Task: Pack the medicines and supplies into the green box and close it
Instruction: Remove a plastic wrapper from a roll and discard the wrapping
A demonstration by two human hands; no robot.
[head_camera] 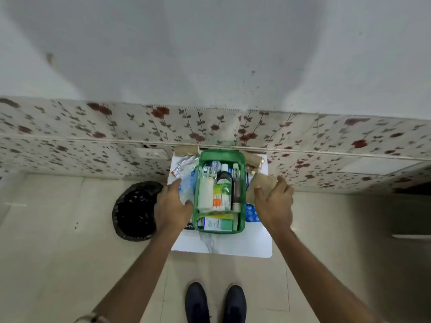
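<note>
The green box (pixel 220 157), a translucent plastic tub with rounded corners, sits open on a small white table (pixel 233 243) pushed against a wall of flower-patterned tiles. It is packed tight: a white bottle (pixel 205 194) stands beside a dark bottle (pixel 224 177), with a slim tube (pixel 236 190) along the right wall, an orange-and-white packet (pixel 220 201) in the middle and a flat white-and-green carton (pixel 217 223) across the near end. The left hand (pixel 171 206) rests palm down just beside the box's left wall, fingers loosely spread over crinkly clear wrappers (pixel 186 187) (nothing gripped). The right hand (pixel 274 203) lies on the other side with fingers apart, its fingertips touching a flat brown paper packet (pixel 262 183). Foil blister strips (pixel 184 164) lie at the table's far left corner. On the pale floor, left of the table, a round bin lined with a glossy black bag (pixel 136 210) stands.
</note>
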